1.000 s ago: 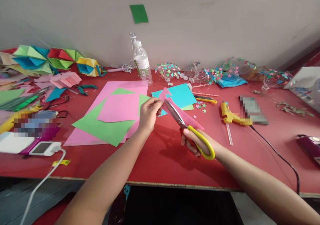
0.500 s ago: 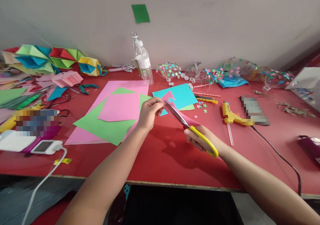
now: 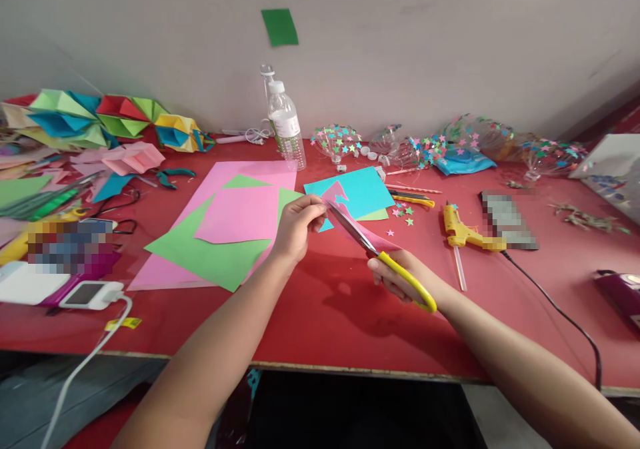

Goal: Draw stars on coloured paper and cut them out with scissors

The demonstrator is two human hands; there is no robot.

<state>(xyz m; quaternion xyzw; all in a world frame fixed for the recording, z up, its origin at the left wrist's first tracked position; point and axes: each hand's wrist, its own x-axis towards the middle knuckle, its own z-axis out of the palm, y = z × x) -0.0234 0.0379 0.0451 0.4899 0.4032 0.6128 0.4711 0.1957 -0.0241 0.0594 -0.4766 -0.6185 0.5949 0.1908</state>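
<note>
My left hand (image 3: 298, 224) pinches one end of a pink paper piece (image 3: 336, 194) held above the red table (image 3: 320, 309). My right hand (image 3: 400, 277) grips yellow-handled scissors (image 3: 380, 256), fingers through the loops. The blades point up and left into the pink paper, close to my left fingertips. Part of the pink paper hangs below the blades, beside my right hand. Behind the paper lies a cyan sheet (image 3: 363, 189).
Pink and green sheets (image 3: 225, 229) lie left of my hands. A water bottle (image 3: 285, 129) stands at the back. A yellow glue gun (image 3: 463, 232) with a black cord, a cutter (image 3: 413, 199), loose paper stars and star-covered plastic pieces lie right. Folded paper shapes (image 3: 100, 119) and a charger sit left.
My right hand with the scissors has shifted slightly right and the blades have closed further along the pink paper. My left hand has stayed in place, still pinching the paper.
</note>
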